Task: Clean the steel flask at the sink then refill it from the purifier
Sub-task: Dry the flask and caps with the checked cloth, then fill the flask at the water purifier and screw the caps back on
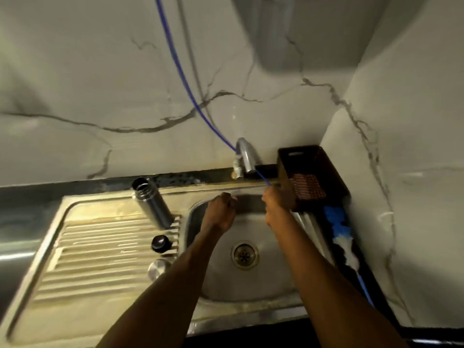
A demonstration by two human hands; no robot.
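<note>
The steel flask point(153, 204) stands open and uncapped on the drainboard, just left of the sink basin point(221, 277). Its black cap point(161, 243) and a round steel lid point(158, 268) lie on the ribs in front of it. My left hand point(222, 212) hovers over the back of the basin with its fingers curled under; nothing shows in it. My right hand point(277, 204) is at the basin's back right and pinches the end of a thin blue tube point(263, 177). Both hands are apart from the flask. The tap point(247, 156) rises behind them.
A dark brown crate point(313, 177) sits in the right corner beside the tap. A blue and white cloth or brush point(341, 229) lies along the dark right counter. The blue tube point(180, 71) runs up the marble wall toward a white unit point(301, 33) overhead. The drain point(244, 254) is open.
</note>
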